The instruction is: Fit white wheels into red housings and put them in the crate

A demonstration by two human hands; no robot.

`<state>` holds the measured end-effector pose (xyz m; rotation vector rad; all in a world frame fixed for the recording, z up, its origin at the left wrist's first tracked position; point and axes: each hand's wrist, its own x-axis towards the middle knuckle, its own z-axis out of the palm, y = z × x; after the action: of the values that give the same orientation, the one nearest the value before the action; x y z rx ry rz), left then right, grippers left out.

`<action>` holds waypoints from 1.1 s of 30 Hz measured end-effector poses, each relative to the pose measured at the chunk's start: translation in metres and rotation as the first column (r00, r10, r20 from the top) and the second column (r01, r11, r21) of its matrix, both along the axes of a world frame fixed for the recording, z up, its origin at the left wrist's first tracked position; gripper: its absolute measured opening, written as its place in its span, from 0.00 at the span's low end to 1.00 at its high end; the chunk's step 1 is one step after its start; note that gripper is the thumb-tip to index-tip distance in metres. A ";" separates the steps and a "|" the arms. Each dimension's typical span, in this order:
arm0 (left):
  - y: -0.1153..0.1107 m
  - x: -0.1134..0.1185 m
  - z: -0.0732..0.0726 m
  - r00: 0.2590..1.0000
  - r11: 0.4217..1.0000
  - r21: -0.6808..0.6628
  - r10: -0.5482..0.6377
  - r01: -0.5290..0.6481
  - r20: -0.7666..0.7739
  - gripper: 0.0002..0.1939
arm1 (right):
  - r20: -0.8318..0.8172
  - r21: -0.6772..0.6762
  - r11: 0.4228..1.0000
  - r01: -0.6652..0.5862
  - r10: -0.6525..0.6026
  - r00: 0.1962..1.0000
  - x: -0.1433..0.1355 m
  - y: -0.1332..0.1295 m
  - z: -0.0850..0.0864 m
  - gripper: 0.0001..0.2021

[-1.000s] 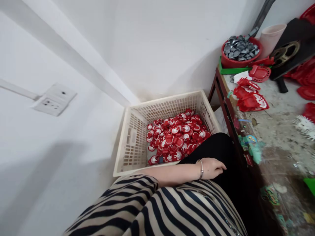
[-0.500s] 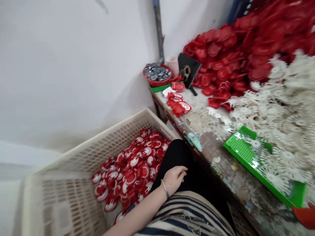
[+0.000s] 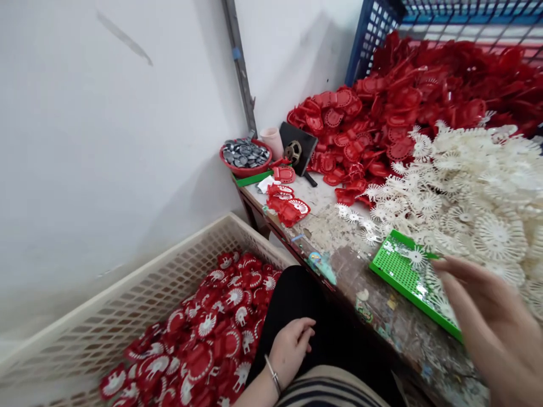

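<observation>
My left hand (image 3: 292,345), with a bracelet at the wrist, lies on my dark-trousered leg, fingers loosely apart and nothing in them. Over the right part of a green tray (image 3: 396,277) is my right hand (image 3: 487,316), slightly blurred. Its thumb and forefinger meet in a pinch; whatever is between the tips is too small to make out. A white spoked piece (image 3: 417,257) lies in the tray just left of those fingertips. Many more white spoked pieces (image 3: 458,198) are heaped behind the tray, some spilling into it.
Red plastic pieces (image 3: 399,107) are piled at the back before a blue crate (image 3: 360,42). At the table's left end are a red bowl of grey discs (image 3: 246,155), a pink cup (image 3: 272,142) and a few red pieces (image 3: 292,210). A pale basket (image 3: 127,288) holds red-and-white pieces.
My right hand has come into view over the tray from the lower right. The red item at the lower right edge is no longer seen. The view has shifted; my left hand still rests on my leg.
</observation>
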<state>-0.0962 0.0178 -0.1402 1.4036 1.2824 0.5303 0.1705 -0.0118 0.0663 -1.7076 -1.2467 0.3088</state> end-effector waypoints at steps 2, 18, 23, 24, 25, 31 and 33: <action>0.000 -0.002 -0.002 0.999 0.999 -0.033 0.023 -0.022 0.049 0.16 | 0.109 -0.071 0.994 -0.081 0.088 0.990 -0.014 0.058 -0.010 0.17; 0.010 -0.019 -0.025 0.944 0.960 -0.270 0.154 -0.073 0.291 0.25 | 0.593 -0.490 0.860 0.141 0.210 0.777 -0.035 0.323 -0.076 0.18; 0.010 -0.021 -0.026 0.934 0.951 -0.294 0.188 -0.096 0.304 0.24 | 0.546 -0.515 0.850 0.112 0.225 0.807 -0.027 0.326 -0.078 0.15; 0.010 -0.021 -0.026 0.933 0.950 -0.296 0.194 -0.101 0.304 0.24 | 0.529 -0.511 0.853 0.102 0.219 0.820 -0.025 0.327 -0.077 0.14; 0.010 -0.021 -0.025 0.932 0.949 -0.299 0.197 -0.103 0.305 0.24 | 0.508 -0.503 0.859 0.091 0.208 0.836 -0.023 0.327 -0.075 0.13; 0.012 -0.017 -0.016 0.932 0.945 -0.301 0.221 -0.131 0.286 0.27 | 0.245 -0.429 0.901 0.060 0.051 0.968 -0.003 0.311 -0.055 0.11; 0.011 -0.017 -0.014 0.927 0.944 -0.299 0.232 -0.141 0.294 0.27 | 0.093 -0.391 0.920 0.027 0.011 0.996 0.003 0.295 -0.046 0.11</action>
<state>-0.1130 0.0286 -0.1539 0.9222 1.1736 0.6587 0.1732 0.2830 0.0202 -2.0880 -1.3078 0.5068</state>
